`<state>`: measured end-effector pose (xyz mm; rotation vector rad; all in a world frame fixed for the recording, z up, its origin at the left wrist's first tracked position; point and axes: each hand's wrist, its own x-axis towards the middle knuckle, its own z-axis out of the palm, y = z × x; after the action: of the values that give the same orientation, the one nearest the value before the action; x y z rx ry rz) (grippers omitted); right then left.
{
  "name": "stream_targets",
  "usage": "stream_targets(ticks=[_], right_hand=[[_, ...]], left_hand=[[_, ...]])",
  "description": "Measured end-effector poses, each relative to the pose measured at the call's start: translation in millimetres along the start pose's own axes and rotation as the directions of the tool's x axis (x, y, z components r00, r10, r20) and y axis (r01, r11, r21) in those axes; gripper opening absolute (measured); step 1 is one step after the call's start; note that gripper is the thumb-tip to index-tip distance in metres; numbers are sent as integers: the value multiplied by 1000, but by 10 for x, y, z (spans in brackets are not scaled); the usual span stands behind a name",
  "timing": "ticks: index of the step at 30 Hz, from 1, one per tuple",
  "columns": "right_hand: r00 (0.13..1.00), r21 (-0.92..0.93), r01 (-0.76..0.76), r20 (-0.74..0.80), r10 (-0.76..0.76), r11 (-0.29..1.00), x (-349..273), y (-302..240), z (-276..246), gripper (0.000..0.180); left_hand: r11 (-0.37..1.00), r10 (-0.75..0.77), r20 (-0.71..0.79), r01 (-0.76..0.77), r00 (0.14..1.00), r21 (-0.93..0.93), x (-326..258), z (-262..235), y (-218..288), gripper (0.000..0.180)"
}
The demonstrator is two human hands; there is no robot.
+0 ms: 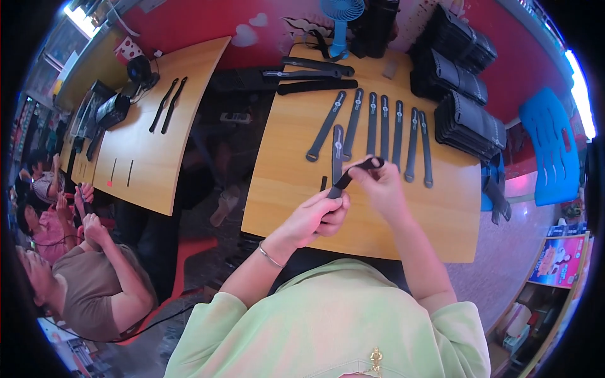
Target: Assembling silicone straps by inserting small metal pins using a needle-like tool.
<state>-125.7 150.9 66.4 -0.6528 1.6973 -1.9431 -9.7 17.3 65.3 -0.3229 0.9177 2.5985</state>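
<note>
Above the near part of the table I hold a dark strap (338,148) in both hands. Its printed end points up and away from me, and a black tail of it bends over to the right. My left hand (318,217), with a bangle at the wrist, is closed round the strap near the bend. My right hand (380,188) pinches the black tail, its end sticking out past the fingers. Beyond my hands several similar straps (385,126) lie in a fanned row, some with a slot or loop at the near end. A short black strip (324,183) lies left of my hands.
More straps (318,74) lie across the table's far left. Stacks of black strap bundles (469,123) stand at the right edge, and a blue fan (340,28) at the back. A blue chair (549,148) is to the right. Other people sit at the left by another table (157,183).
</note>
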Motion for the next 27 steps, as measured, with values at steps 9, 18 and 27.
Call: stream_targets(ticks=[9, 18, 27], right_hand=[[952, -40, 3, -306, -15, 999, 725, -244, -475, 15], [936, -132, 154, -298, -188, 979, 1183, -345, -167, 19], [920, -172, 192, -312, -239, 966, 1369, -345, 54, 15]], left_hand=[[981, -135, 12, 132, 991, 142, -579, -475, 87, 11], [978, -33, -16, 36, 999, 204, -1078, -693, 183, 10], [978, 0, -27, 5, 1000, 207, -1195, -706, 273, 9]])
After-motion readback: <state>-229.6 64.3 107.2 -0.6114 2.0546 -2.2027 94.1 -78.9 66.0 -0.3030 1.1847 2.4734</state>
